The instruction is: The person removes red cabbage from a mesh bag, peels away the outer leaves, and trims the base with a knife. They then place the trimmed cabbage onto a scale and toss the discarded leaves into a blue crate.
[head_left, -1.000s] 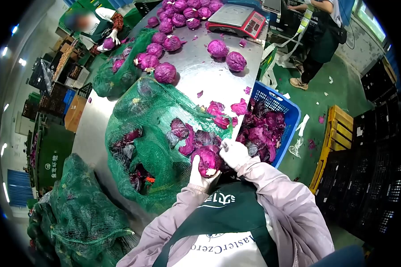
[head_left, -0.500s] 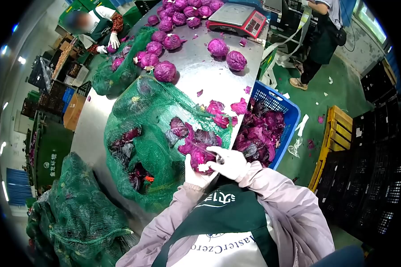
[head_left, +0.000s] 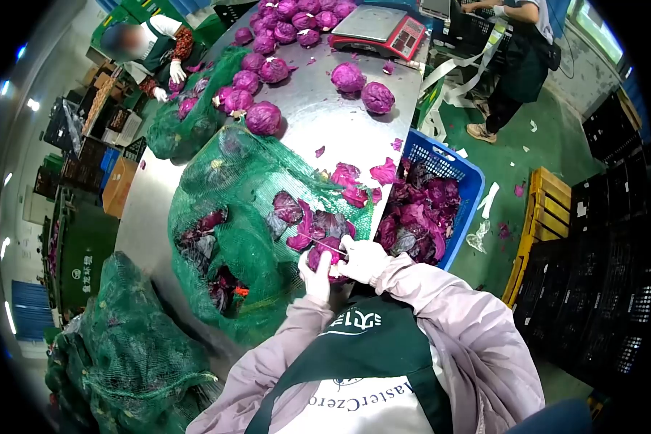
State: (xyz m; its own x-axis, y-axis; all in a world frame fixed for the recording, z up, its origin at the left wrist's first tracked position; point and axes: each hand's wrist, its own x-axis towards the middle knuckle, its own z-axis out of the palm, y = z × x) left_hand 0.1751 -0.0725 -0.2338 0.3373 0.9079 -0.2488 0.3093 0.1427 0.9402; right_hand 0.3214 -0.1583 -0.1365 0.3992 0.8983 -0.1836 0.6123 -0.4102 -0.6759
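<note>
My left hand (head_left: 316, 278), in a white glove, cups a red cabbage (head_left: 328, 255) from below, close to my chest at the near end of the steel table (head_left: 318, 119). My gloved right hand (head_left: 362, 259) presses on the cabbage's right side and grips a thin knife (head_left: 327, 246) whose blade lies across the top of the head. Loose purple leaves (head_left: 304, 217) lie just beyond, on the mouth of a green net sack (head_left: 239, 210) that has more cabbages in it.
A blue crate (head_left: 461, 181) of leaf trimmings stands at the table's right edge. Trimmed cabbages (head_left: 264, 117) and a scale (head_left: 383, 27) sit farther along. One co-worker (head_left: 159, 43) works far left, another person (head_left: 517, 50) stands far right. More net sacks (head_left: 123, 347) lie lower left, black crates (head_left: 615, 289) at right.
The cabbage has turned in my left hand. My right hand moved from the head's upper right to lie across it, and the knife blade now shows on top.
</note>
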